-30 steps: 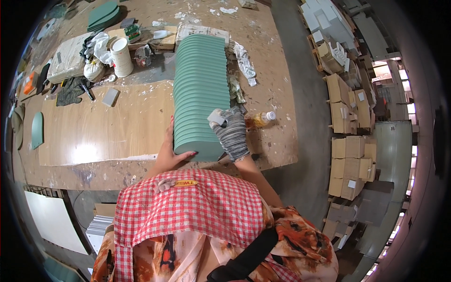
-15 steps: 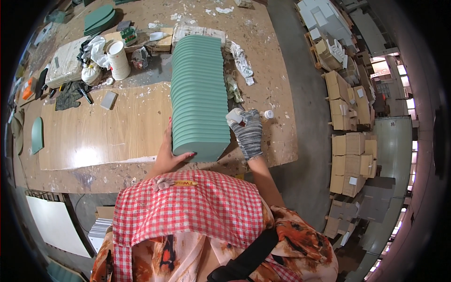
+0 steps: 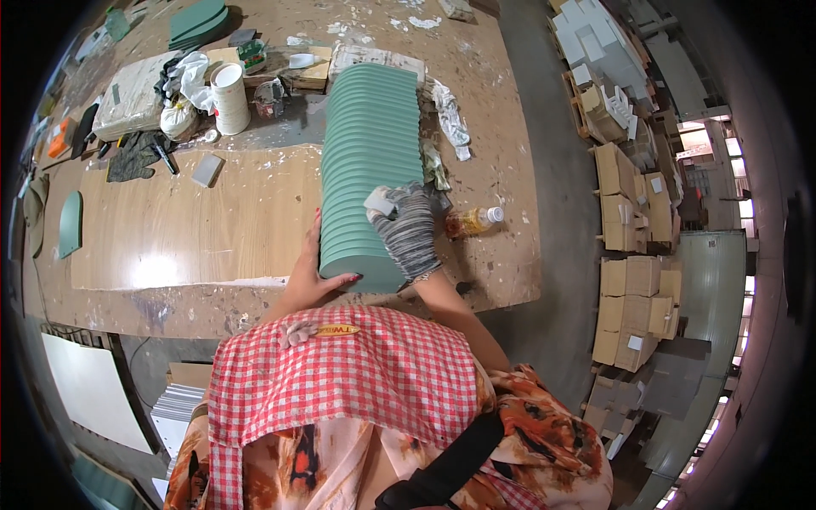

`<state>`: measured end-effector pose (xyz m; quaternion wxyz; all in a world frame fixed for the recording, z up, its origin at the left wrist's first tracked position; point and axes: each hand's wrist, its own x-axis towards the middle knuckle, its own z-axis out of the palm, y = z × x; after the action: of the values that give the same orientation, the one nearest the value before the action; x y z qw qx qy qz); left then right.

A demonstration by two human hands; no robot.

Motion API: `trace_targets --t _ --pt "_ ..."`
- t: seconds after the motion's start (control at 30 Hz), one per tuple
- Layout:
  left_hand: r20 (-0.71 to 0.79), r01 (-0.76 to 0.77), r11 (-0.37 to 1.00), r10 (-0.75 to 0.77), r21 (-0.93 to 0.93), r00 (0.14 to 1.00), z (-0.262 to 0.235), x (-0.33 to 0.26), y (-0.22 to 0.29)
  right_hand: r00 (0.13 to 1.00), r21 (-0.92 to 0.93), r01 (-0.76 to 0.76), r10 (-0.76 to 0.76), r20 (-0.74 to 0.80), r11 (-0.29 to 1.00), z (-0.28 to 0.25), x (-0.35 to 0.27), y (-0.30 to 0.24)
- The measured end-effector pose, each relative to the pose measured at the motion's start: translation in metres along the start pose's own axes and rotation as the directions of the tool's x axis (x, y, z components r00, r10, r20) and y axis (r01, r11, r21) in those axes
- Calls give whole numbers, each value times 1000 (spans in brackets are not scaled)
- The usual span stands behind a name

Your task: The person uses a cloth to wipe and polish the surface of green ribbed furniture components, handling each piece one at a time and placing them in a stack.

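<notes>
A long row of green boards (image 3: pixel 370 144) with rounded ends stands packed together on the worktable. My bare left hand (image 3: pixel 313 270) lies against its near left corner, fingers stretched along the side and thumb spread across the near face. Above the row's near right part, my right hand (image 3: pixel 408 225) wears a grey striped knit glove. Its fingers are closed on a small whitish block (image 3: pixel 379 202), whose material I cannot make out. Right of that hand is a clear bottle (image 3: pixel 473 223) with amber liquid and a white cap.
A wood-grain board (image 3: pixel 195 229) covers the table's left part, with a small grey block (image 3: pixel 207 170) on it. Behind stand a white cup stack (image 3: pixel 229 99) and a dark glove (image 3: pixel 136 158). Crumpled cloth (image 3: pixel 450 119) lies right of the row. Cartons (image 3: pixel 625 191) are stacked across the aisle.
My right hand has moved left with the whitish block, from beside the row to over it. More of the amber bottle now shows. My left hand keeps its place on the corner.
</notes>
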<state>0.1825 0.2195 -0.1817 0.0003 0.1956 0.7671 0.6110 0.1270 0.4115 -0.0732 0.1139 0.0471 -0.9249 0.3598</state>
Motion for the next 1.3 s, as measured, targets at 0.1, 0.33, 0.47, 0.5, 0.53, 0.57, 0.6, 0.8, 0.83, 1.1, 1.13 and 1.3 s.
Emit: trace_targets --t 0.1,0.33,0.47,0.5,0.53,0.57,0.6,0.8,0.83,1.1,1.13,1.3 --pt "-1 0 1000 -1 -10 1000 0 -1 0 998 -26 19 -18 67 999 16 5 -6" --pt "1 29 1000 -29 -4 1000 1 -4 -5 957 -225 233 -182 227 946 48 11 -32" --pt "15 49 999 -49 -21 999 3 -3 -7 971 -161 157 -122 207 974 44 11 -28" --pt "7 39 999 -39 -32 999 2 -3 -6 971 -161 156 -122 207 975 41 10 -24" --pt "0 29 999 -29 -42 1000 2 -2 -5 977 -171 176 -151 152 969 37 8 -19" --pt "2 29 999 -29 -43 1000 2 -2 -3 979 -182 194 -179 96 964 32 7 -14" --pt "-1 35 998 -35 -49 999 1 -1 0 987 -145 148 -135 92 978 22 8 -13" --pt "-5 26 998 -26 -60 1000 1 0 -1 988 71 -152 151 17 986 -12 -9 28" --pt "1 17 998 -17 -55 1000 1 1 0 971 191 -235 239 0 953 -22 -11 30" --pt "3 18 998 -18 -53 1000 1 2 -1 974 -233 -218 195 -119 948 -59 -18 59" --pt "11 2 999 -1 -45 1000 2 3 -1 937 -19 -337 333 -106 941 -66 -15 44" --pt "-3 12 999 -12 -36 1000 1 1 1 970 416 -173 227 -84 893 -31 -8 61"
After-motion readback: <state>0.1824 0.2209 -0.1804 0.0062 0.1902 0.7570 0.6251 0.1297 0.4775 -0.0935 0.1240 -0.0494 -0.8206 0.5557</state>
